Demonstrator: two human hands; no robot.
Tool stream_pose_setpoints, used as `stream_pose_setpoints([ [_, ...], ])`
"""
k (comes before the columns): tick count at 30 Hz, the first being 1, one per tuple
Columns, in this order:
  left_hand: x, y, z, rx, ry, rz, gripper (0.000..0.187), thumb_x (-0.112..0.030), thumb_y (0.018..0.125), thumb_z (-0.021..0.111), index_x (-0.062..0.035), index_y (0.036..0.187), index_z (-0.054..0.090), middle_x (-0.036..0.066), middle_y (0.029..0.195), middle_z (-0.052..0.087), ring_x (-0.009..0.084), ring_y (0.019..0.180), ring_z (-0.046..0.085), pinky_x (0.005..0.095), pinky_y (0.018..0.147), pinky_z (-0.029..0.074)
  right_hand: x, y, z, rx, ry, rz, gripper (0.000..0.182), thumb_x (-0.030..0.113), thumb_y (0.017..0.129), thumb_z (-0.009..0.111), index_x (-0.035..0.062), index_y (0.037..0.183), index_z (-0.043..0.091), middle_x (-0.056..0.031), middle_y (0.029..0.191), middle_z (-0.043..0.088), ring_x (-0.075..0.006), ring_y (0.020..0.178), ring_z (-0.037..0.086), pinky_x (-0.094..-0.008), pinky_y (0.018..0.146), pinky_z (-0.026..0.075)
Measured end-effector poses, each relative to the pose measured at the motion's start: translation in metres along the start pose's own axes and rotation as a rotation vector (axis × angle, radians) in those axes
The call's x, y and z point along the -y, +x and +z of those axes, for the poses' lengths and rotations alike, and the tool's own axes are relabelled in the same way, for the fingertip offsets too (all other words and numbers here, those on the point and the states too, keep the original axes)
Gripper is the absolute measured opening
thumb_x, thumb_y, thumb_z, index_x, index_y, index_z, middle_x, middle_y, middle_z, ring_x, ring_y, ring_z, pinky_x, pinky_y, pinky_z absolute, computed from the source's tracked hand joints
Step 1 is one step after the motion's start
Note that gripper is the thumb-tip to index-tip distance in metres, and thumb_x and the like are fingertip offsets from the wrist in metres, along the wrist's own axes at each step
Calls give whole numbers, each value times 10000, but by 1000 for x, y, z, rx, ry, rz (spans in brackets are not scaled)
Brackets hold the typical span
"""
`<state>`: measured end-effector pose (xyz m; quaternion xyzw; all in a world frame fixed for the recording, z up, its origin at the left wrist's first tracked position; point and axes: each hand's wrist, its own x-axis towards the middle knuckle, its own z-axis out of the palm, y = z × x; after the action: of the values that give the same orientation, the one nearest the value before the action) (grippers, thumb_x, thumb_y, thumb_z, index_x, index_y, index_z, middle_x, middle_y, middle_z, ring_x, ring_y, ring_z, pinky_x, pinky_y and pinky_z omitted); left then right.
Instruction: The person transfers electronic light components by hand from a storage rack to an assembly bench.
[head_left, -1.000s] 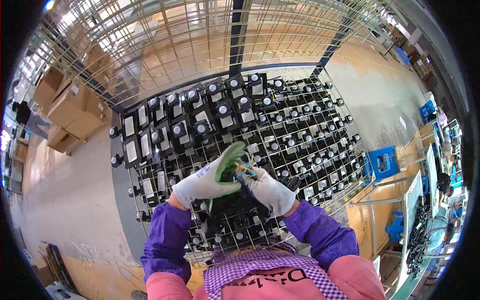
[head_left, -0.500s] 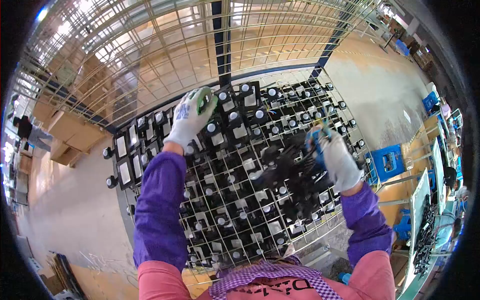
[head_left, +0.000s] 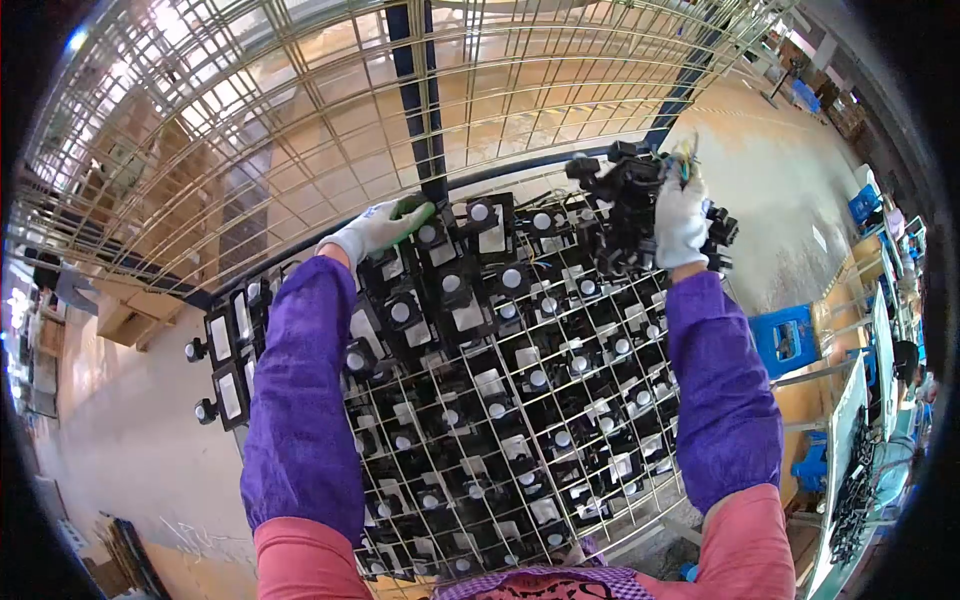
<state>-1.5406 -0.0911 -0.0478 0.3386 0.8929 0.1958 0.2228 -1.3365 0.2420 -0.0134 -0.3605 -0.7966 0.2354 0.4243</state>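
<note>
The right hand [head_left: 683, 222], in a pale glove, had its fingers closed on a bundle of black parts [head_left: 630, 205] over the far right corner of a wire shelf [head_left: 497, 345]. Thin coloured wires [head_left: 686, 160] stuck out past the fingers, pointing away from the person. The dark parts spread to both sides of the hand, jumbled, so one long axis could not be told. The left hand [head_left: 370, 230] reached the shelf's far edge, its green-coated fingers bent at a black piece [head_left: 428, 238] with a round pale cap; whether they gripped it could not be told.

More pieces lay in slanting rows on the shelf and showed beneath its wires, the long sides of their pale labels running mostly away from the person. Behind stood a mesh panel [head_left: 560, 110] and a dark blue post [head_left: 420, 100]. Cardboard boxes [head_left: 135, 315] stood on the left, a blue stool [head_left: 783, 340] and a counter [head_left: 848, 410] on the right.
</note>
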Motion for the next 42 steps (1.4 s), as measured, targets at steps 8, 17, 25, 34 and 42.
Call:
stream_pose_setpoints([
  [8, -5, 41, 11, 155, -200, -16, 644, -585, 908, 473, -99, 1330, 501, 111, 1259, 584, 224, 1142, 528, 332, 979, 399, 45, -10, 59, 229, 94, -108, 297, 251, 951, 525, 0, 1080, 619, -257, 850, 636, -406, 805, 617, -426, 667, 472],
  [17, -30, 46, 18, 260, -33, 11, 658, -548, 901, 511, -87, 1366, 448, 120, 1352, 488, 256, 1210, 482, 362, 1028, 371, 55, -26, 69, 572, 116, -78, 356, 321, 959, 497, 16, 1117, 591, -186, 819, 638, -362, 777, 612, -418, 697, 479],
  [25, -52, -6, 26, 482, -173, 283, 617, -423, 868, 637, -95, 1352, 439, 143, 1238, 588, 237, 1116, 557, 345, 971, 433, 58, -73, -29, 721, 197, 114, 235, 241, 986, 485, 60, 1028, 628, 1, 717, 584, -74, 612, 491, -244, 561, 401],
  [34, -100, -125, 80, 424, 257, 500, 807, -628, 727, 654, -83, 1300, 497, 151, 1179, 582, 329, 925, 644, 403, 788, 526, 39, -146, -131, 899, 324, 543, 94, 119, 962, 499, 109, 1029, 565, -8, 856, 589, -76, 684, 533, -214, 583, 412],
  [42, -67, -145, 53, -22, -76, 336, 616, -452, 834, 638, -24, 1264, 533, 209, 1249, 564, 322, 1162, 540, 418, 1017, 411, 29, -179, -177, 811, 329, 546, 183, 58, 986, 408, 65, 1114, 538, -35, 882, 614, -92, 711, 559, -228, 627, 462],
])
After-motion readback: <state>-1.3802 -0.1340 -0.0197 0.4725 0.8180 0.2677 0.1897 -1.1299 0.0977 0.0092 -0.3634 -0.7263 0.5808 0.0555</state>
